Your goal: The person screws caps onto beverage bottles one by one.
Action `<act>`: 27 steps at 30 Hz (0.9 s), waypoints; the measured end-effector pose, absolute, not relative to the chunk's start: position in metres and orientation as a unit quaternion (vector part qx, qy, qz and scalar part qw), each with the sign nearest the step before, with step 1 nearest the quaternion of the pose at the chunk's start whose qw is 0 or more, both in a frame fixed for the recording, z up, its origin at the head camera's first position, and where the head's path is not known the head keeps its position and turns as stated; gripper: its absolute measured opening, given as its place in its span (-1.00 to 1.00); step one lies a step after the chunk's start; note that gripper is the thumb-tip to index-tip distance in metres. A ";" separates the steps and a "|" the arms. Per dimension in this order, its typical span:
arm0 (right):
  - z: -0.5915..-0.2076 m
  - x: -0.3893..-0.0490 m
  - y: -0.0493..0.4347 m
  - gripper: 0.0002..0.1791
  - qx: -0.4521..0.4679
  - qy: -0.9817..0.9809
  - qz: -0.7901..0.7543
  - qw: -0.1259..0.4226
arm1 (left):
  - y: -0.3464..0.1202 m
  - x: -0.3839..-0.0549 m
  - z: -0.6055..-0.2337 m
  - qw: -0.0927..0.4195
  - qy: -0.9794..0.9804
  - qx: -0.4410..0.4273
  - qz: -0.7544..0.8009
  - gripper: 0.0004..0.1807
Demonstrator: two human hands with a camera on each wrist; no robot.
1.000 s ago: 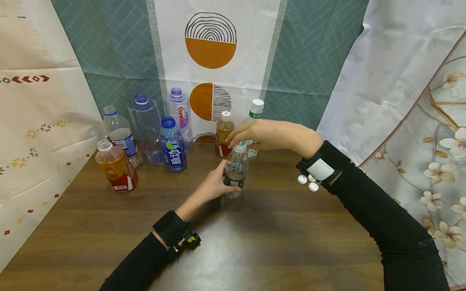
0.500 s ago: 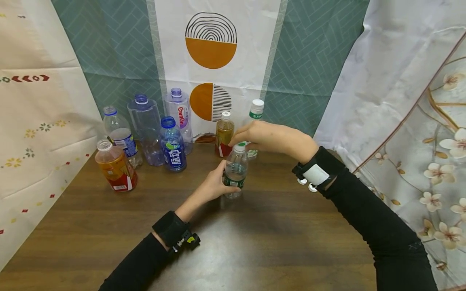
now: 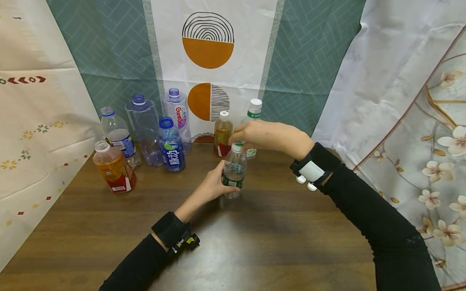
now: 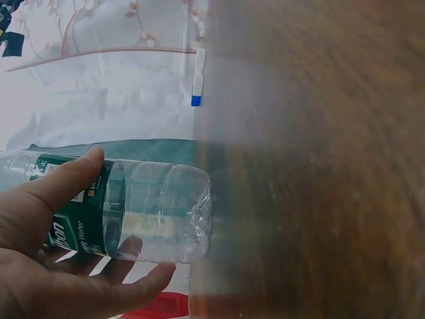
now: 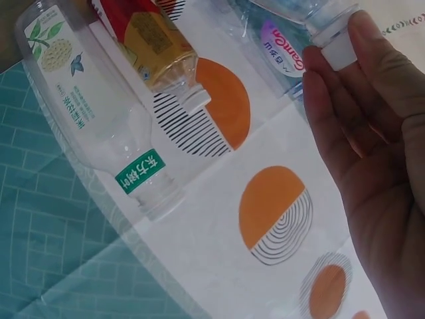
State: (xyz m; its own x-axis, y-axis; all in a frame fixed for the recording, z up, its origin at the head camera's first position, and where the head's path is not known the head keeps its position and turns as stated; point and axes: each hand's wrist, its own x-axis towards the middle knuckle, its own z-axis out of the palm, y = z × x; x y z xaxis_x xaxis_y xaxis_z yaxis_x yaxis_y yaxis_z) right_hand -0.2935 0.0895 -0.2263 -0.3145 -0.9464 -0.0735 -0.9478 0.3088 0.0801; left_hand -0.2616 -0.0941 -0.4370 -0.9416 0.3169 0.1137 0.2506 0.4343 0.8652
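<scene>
A clear plastic water bottle (image 3: 234,167) with a dark green label stands upright on the wooden table. My left hand (image 3: 208,186) grips its lower half. In the left wrist view, the thumb lies along one side of the label and the fingers pass behind the bottle (image 4: 159,212). Coming over from the right, my right hand (image 3: 271,136) pinches the white cap (image 3: 236,147) at the bottle's mouth. The right wrist view shows that cap (image 5: 340,54) between the thumb and fingertips. Part of the cap is hidden by the fingers.
Close behind stand an amber drink bottle (image 3: 223,131) and a white-capped bottle (image 3: 255,106). Several uncapped bottles cluster on the left, including a blue one (image 3: 172,151) and an orange one (image 3: 115,171). Loose white caps (image 3: 301,179) lie below the right wrist.
My right forearm has swung inward to the left, and the right wrist sits slightly lower. The fingers stay at the cap. The left hand and bottle keep their place.
</scene>
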 end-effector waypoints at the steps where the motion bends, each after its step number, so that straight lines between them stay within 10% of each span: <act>1: -0.227 -0.293 0.088 -0.61 -0.582 0.811 0.060 0.005 | -0.094 -0.261 -0.437 0.033 0.847 0.166 0.505 -0.15; 27: -0.225 -0.296 0.096 -0.61 -0.613 0.790 0.020 0.007 | -0.096 -0.264 -0.438 0.048 0.843 0.180 0.505 -0.14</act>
State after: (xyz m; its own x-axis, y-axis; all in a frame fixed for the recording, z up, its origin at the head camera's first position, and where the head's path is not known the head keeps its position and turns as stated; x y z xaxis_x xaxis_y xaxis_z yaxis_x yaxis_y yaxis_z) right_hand -0.2960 0.0957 -0.2252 -0.2495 -0.9677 -0.0360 -0.9683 0.2488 0.0229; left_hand -0.2639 -0.0957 -0.4380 -0.9307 0.3515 0.1008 0.2545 0.4249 0.8687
